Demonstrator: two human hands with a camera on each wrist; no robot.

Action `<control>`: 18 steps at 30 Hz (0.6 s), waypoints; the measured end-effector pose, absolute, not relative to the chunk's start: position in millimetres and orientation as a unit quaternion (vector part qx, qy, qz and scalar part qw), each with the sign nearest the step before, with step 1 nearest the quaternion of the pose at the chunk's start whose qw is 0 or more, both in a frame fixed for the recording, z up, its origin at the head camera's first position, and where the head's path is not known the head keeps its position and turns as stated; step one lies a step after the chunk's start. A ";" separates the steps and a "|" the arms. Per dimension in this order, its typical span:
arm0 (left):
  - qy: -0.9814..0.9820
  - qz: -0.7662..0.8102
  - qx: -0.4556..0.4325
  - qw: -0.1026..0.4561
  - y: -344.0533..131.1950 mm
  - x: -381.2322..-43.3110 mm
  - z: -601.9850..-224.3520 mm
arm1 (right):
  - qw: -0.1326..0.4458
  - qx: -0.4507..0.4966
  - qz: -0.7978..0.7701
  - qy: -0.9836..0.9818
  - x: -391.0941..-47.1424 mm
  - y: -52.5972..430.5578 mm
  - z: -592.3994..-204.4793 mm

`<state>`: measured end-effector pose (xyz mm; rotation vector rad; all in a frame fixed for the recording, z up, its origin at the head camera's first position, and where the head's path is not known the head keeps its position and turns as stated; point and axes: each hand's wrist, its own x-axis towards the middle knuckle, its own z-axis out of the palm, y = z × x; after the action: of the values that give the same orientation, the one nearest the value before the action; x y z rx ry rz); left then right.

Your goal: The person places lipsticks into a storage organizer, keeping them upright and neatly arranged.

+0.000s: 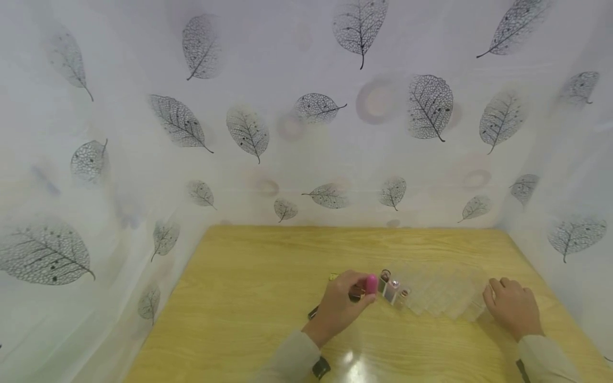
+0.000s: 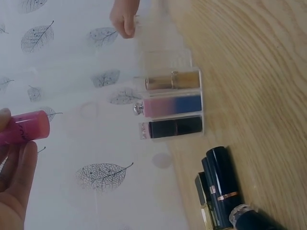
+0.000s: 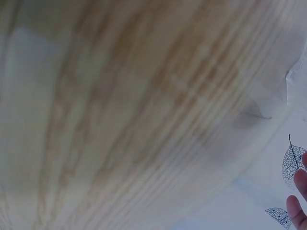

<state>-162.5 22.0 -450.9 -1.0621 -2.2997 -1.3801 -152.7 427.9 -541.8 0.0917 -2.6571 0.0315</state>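
Note:
Above the table, my left hand [image 1: 337,304] pinches a bright pink lipstick tube [image 1: 371,285] between thumb and fingers. Just right of it lies a clear, slotted lipstick organizer [image 1: 442,291]. Three lipsticks stand in its left end: a black one [image 2: 175,126], a pink-and-blue one [image 2: 172,105] and a gold one [image 2: 175,80], as the left wrist view shows. My right hand [image 1: 514,306] is at the organizer's right end, fingers loosely bent and close to its edge. Only some fingertips [image 3: 300,184] appear in the right wrist view.
Several dark lipstick tubes [image 2: 223,187] lie on the wooden table [image 1: 239,298], partly hidden behind my left hand in the head view. White sheeting [image 1: 287,159] printed with leaves encloses the table at the back and both sides.

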 end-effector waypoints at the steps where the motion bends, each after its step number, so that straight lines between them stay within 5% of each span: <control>1: -0.792 -0.473 -0.363 0.129 22.9 -164.5 -452.3 | 0.237 0.032 0.011 -0.971 -152.2 427.8 -541.4; 18: -0.808 -0.477 -0.323 0.125 59.8 -206.3 -461.4 | 0.238 0.033 0.001 -0.971 -150.3 429.6 -541.2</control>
<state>-206.3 59.8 -461.4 -0.9417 -2.3531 -1.3889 -150.3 429.6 -541.2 0.0901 -2.6593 0.0021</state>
